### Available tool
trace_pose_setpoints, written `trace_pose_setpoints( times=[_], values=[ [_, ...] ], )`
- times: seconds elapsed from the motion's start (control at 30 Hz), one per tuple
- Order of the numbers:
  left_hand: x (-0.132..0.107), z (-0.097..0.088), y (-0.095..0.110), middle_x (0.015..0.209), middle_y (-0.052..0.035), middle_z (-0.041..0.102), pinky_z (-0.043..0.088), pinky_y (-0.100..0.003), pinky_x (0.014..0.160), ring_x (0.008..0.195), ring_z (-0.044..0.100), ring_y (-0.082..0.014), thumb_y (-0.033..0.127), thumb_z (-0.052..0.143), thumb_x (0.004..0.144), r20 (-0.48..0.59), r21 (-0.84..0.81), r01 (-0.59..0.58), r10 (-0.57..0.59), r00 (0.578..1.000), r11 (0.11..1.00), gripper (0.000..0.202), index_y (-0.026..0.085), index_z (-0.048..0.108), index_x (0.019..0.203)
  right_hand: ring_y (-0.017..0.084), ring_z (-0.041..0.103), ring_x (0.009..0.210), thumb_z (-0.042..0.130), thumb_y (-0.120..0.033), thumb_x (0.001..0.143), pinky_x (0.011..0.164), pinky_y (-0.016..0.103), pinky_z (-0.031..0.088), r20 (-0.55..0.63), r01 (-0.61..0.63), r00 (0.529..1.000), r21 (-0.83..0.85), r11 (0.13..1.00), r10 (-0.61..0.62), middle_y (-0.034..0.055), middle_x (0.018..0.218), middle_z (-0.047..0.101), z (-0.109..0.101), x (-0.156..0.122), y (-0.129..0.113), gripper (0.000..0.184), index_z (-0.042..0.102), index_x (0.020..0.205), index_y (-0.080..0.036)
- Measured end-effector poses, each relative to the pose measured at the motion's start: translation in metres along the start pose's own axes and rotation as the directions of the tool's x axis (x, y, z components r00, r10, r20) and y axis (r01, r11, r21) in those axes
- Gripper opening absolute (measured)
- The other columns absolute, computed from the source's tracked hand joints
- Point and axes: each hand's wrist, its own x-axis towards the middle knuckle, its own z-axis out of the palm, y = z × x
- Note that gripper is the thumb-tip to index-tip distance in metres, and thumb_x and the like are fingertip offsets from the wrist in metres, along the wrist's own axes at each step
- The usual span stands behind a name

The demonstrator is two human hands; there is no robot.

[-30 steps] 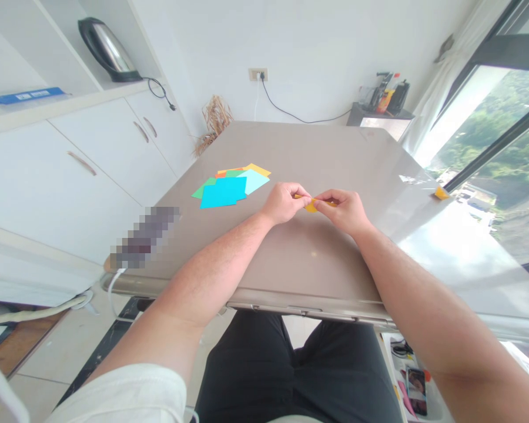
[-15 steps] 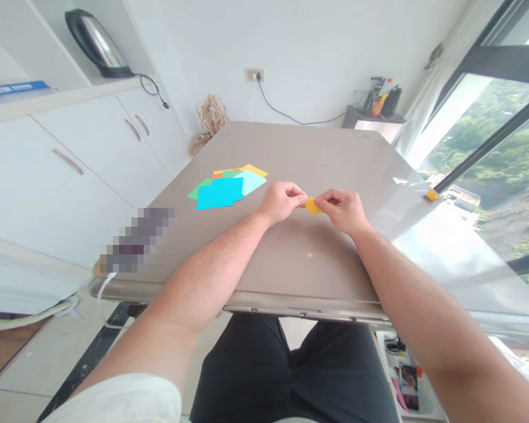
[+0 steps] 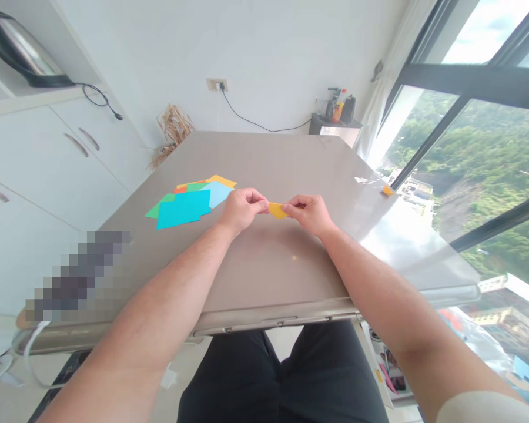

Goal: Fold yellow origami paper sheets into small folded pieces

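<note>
A small piece of yellow paper (image 3: 277, 210) is stretched between my two hands, just above or on the table. My left hand (image 3: 243, 209) pinches its left end between thumb and fingers. On the other end, the thumb and fingers of my right hand (image 3: 309, 212) are closed. Whether the paper is folded is too small to tell for sure. Left of my left hand lies a fanned pile of coloured sheets, with a bright blue sheet (image 3: 184, 209) on top and light blue, green, orange and yellow ones partly showing beneath.
The grey-brown table (image 3: 264, 276) spans the view. A pixelated dark object (image 3: 81, 273) with a white cable lies at its left edge. A small orange-yellow thing (image 3: 387, 190) sits near the right edge by the window. A kettle (image 3: 24, 50) stands on the shelf.
The whole view has swung to the right, so table and hands appear further left. Both hands still grip the yellow paper, and slightly more of it shows between them.
</note>
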Motion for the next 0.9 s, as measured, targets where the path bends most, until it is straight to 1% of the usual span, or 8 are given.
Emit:
trace_pose_setpoints(
  times=[0.17,0.33,0.57,0.63,0.77,0.83,0.9],
  values=[
    [0.0023,-0.0023,-0.0014,0.066,-0.0015,0.071,0.06,-0.033,0.072,0.064,0.071,-0.017,0.029,0.079,0.069,-0.054,0.01,0.014,-0.014,0.998,1.0,0.017,0.016,0.068,0.072,0.012,0.049,0.059,0.071,-0.041,0.077,0.057,0.028,0.039,-0.018,-0.062,0.998,-0.025,0.998,0.062,0.0009,0.067,0.067,-0.0033,0.0012,-0.0008,0.023,0.074,0.072,-0.019],
    [0.0041,-0.0043,-0.0035,0.067,-0.0015,0.071,0.059,-0.031,0.071,0.065,0.07,-0.0165,0.031,0.077,0.072,-0.118,0.052,-0.018,0.024,0.993,0.998,0.017,0.017,0.067,0.075,0.012,0.048,0.056,0.069,-0.04,0.079,0.055,0.028,0.039,-0.037,-0.081,0.996,-0.067,0.995,0.078,0.0012,0.067,0.067,-0.0031,0.0027,0.0011,0.023,0.074,0.073,-0.019],
    [0.0058,-0.006,-0.0052,0.068,-0.0001,0.068,0.056,-0.028,0.067,0.064,0.068,-0.0144,0.035,0.076,0.077,-0.107,0.091,-0.066,0.076,0.991,0.994,0.021,0.017,0.065,0.081,0.012,0.051,0.057,0.069,-0.04,0.081,0.055,0.027,0.04,-0.055,-0.099,0.994,-0.054,0.994,0.096,0.002,0.068,0.07,-0.0021,0.0044,0.0007,0.023,0.076,0.078,-0.019],
    [0.0064,-0.0072,-0.0064,0.069,0.0001,0.068,0.055,-0.027,0.066,0.063,0.067,-0.0139,0.035,0.074,0.079,-0.088,0.122,-0.091,0.103,0.991,0.988,0.02,0.018,0.065,0.082,0.013,0.053,0.059,0.069,-0.039,0.081,0.056,0.027,0.041,-0.025,-0.092,0.996,-0.06,0.994,0.091,0.0023,0.069,0.07,-0.0022,0.0038,0.0006,0.022,0.077,0.079,-0.019],
    [0.0059,-0.007,-0.0071,0.069,0.0005,0.066,0.053,-0.026,0.063,0.06,0.066,-0.0133,0.035,0.073,0.081,-0.03,0.172,-0.124,0.131,0.991,0.977,0.02,0.019,0.062,0.081,0.014,0.057,0.066,0.068,-0.038,0.081,0.062,0.028,0.043,0.038,-0.013,0.999,-0.062,0.998,0.015,0.0014,0.071,0.07,-0.0008,0.0011,-0.0002,0.022,0.08,0.085,-0.02],
    [0.0046,-0.0039,-0.0069,0.071,-0.0001,0.067,0.053,-0.026,0.062,0.06,0.066,-0.0131,0.036,0.074,0.081,-0.006,0.185,-0.127,0.13,0.991,0.975,0.021,0.018,0.062,0.08,0.014,0.056,0.065,0.068,-0.037,0.081,0.062,0.028,0.042,0.018,0.011,1.0,-0.073,0.997,-0.009,0.0005,0.07,0.068,0.0009,0.0005,-0.0006,0.02,0.079,0.082,-0.02],
    [0.003,0.0011,-0.007,0.074,-0.0011,0.068,0.055,-0.026,0.063,0.06,0.067,-0.0129,0.038,0.076,0.081,-0.019,0.157,-0.119,0.123,0.992,0.98,0.024,0.018,0.064,0.081,0.013,0.053,0.063,0.067,-0.034,0.08,0.06,0.028,0.041,-0.033,0.023,0.999,-0.098,0.995,-0.027,-0.0004,0.067,0.066,0.0029,0.0011,-0.0004,0.018,0.076,0.075,-0.02]
  ],
)
